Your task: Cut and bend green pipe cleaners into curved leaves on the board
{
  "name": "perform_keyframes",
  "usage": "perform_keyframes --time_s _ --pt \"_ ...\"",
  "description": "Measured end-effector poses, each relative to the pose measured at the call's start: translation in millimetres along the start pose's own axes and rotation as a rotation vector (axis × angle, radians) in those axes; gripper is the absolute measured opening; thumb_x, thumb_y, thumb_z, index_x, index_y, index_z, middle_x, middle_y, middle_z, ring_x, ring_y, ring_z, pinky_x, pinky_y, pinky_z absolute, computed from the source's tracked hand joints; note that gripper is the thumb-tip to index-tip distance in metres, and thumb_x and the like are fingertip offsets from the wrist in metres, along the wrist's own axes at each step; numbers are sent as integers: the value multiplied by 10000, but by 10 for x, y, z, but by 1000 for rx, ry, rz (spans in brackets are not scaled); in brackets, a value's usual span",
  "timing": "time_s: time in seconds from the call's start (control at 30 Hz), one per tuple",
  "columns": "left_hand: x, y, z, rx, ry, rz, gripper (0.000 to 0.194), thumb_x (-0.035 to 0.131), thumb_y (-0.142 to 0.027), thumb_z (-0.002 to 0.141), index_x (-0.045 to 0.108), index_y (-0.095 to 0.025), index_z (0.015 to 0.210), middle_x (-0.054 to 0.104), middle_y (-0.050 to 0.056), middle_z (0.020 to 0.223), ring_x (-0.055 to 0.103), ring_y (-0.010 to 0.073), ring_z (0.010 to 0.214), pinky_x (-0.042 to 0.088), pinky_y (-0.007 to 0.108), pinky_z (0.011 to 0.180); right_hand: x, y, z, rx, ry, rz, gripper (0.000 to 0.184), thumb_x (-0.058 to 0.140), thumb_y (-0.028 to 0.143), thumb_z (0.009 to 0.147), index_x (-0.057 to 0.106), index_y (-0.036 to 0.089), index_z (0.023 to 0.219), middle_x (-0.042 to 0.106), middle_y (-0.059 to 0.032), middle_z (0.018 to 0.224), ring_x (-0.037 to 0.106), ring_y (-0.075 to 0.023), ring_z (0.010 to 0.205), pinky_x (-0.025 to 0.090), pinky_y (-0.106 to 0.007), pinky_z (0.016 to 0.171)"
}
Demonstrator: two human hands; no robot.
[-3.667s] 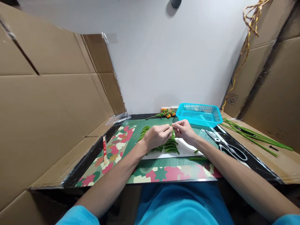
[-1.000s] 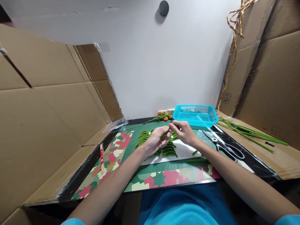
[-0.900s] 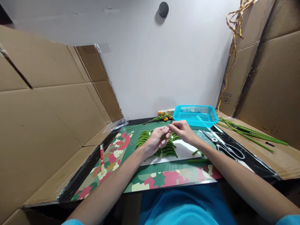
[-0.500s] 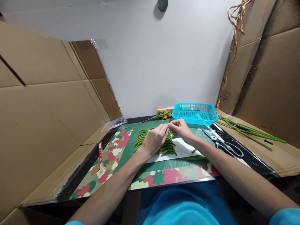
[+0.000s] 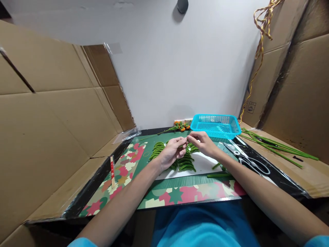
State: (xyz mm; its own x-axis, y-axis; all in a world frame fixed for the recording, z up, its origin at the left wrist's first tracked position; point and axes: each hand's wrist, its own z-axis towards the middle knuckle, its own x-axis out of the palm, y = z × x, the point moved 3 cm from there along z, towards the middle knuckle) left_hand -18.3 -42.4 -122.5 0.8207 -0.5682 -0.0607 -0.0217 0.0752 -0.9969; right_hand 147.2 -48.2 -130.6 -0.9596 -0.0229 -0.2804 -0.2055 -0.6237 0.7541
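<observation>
My left hand (image 5: 174, 152) is turned partly palm up, its fingers closed in a pinch. Its fingertips meet those of my right hand (image 5: 203, 143), which pinches from the other side. Whatever they grip between them is too small to make out. Below the hands, rows of curved, fuzzy green pipe cleaner pieces (image 5: 187, 164) lie on a white sheet (image 5: 204, 164), partly covered by my left hand. A straight green pipe cleaner piece (image 5: 218, 175) rests near the sheet's front edge, by my right forearm.
A blue plastic basket (image 5: 216, 133) stands at the back, beside orange flowers on green stems (image 5: 183, 127). Scissors (image 5: 250, 163) and long green pipe cleaners (image 5: 277, 145) lie to the right. Chopsticks in a red wrapper (image 5: 112, 171) are on the left. Cardboard walls (image 5: 51, 120) enclose both sides.
My left hand has rolled from back up to partly palm up, its fingers now showing. Both hands stay together at the fingertips. The whole view has shifted slightly.
</observation>
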Motion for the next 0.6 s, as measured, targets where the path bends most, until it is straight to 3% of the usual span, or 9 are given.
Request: perform_keyframes --time_s 0.13,0.33,0.5,0.6 --pt "-11 6 -1 95 -40 54 466 755 -607 861 521 -205 865 469 -67 660 428 71 470 280 204 432 33 -34 20 51 26 107 552 660 648 921 518 204 626 362 57 596 293 -115 591 220 -286 559" --pt "-11 -112 -100 543 -224 713 187 614 -342 986 606 -202 861 594 7 818 533 142 694 425 266 680 124 -107 32 154 43 285 598 624 740 899 452 229 641 323 81 588 271 -95 537 240 -260 507" --pt "-40 -73 -92 517 -259 721 148 615 -320 984 651 -201 904 650 21 885 579 168 785 440 285 763 136 -176 46 177 46 310 594 699 741 839 498 221 634 344 83 565 288 -88 513 243 -249 484" --pt "-85 -40 -59 453 -282 659 232 587 -401 1019 644 -195 928 654 6 815 592 145 693 448 260 673 110 -195 59 143 -36 291 588 690 728 855 491 224 628 363 72 566 289 -92 517 235 -255 480"
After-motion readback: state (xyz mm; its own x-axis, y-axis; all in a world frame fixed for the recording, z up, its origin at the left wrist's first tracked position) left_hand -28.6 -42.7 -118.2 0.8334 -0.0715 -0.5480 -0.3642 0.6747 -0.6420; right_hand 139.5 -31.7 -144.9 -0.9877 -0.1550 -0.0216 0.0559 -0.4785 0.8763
